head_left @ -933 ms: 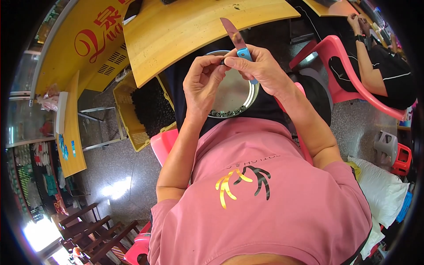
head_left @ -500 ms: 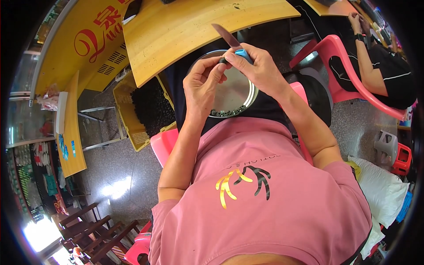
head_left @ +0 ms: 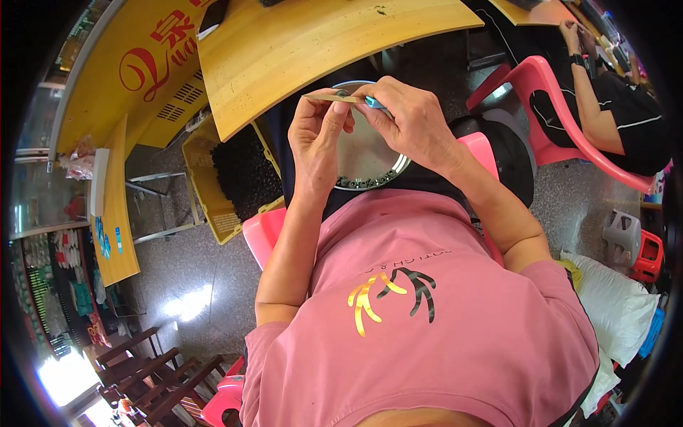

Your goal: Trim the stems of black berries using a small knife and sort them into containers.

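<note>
Between the thumb and fingertips of my left hand [head_left: 315,139] a small dark round piece [head_left: 341,93] is pinched; its kind is too small to make out. My right hand [head_left: 414,117] is closed on a knife [head_left: 374,103] with a blue handle. The blade points left and lies across the dark piece, close to my left thumb. Below both hands a round metal basin [head_left: 366,149] rests at my lap. Several small dark pieces [head_left: 368,182] with pale marks line its near edge.
A yellow crate [head_left: 229,225] of small black pieces stands left of me. Ahead is a wooden table [head_left: 313,46]. On the right a person in black [head_left: 605,107] sits on a pink chair [head_left: 544,78]. White sacks [head_left: 615,299] lie at the lower right.
The knife has swung from pointing up and away to lying nearly level, its blade now at the dark piece. My right hand has turned with it; my left hand has shifted slightly left.
</note>
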Demonstrator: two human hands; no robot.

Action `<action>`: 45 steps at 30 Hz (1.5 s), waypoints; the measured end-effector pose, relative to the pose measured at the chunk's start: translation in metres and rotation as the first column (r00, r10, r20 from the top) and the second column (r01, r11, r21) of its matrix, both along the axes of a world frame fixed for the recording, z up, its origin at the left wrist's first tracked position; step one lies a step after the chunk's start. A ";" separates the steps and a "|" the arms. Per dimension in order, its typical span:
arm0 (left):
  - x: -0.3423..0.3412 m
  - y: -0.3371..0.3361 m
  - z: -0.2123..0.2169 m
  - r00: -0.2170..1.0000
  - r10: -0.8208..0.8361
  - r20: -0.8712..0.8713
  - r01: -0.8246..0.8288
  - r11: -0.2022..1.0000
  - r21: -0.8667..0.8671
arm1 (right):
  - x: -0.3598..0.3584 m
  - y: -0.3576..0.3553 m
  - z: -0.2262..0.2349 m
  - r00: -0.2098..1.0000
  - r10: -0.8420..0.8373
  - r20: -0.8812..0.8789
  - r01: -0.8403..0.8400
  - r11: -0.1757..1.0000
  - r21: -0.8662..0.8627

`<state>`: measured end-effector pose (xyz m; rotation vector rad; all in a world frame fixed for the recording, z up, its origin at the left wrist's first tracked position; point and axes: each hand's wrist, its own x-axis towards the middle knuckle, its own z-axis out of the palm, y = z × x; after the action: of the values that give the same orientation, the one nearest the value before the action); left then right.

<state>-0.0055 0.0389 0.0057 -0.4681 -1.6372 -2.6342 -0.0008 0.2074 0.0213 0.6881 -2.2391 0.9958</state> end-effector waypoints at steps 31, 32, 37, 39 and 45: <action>0.004 -0.010 0.004 0.995 -0.095 -0.027 0.095 0.995 0.019 | -0.011 0.005 -0.021 0.988 -0.153 -0.028 0.156 0.979 0.129; 0.007 -0.009 0.007 0.995 -0.100 -0.026 0.100 0.995 0.018 | -0.013 0.007 -0.026 0.987 -0.158 -0.027 0.161 0.979 0.128; 0.008 -0.006 0.011 0.992 -0.109 -0.071 0.110 0.994 0.015 | -0.005 0.005 0.003 0.954 0.050 0.296 0.010 0.980 -0.197; 0.006 -0.006 0.004 0.994 -0.103 -0.025 0.103 0.995 -0.006 | 0.002 0.001 0.009 0.913 0.180 0.366 -0.051 0.941 -0.336; 0.009 -0.010 0.005 0.983 -0.179 -0.035 0.176 0.981 -0.086 | 0.004 0.004 0.015 0.802 0.330 0.498 -0.053 0.870 -0.491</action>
<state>0.0035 0.0287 0.0108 -0.7001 -1.7758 -2.6630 0.0034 0.2111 0.0362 0.4464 -2.2857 1.9807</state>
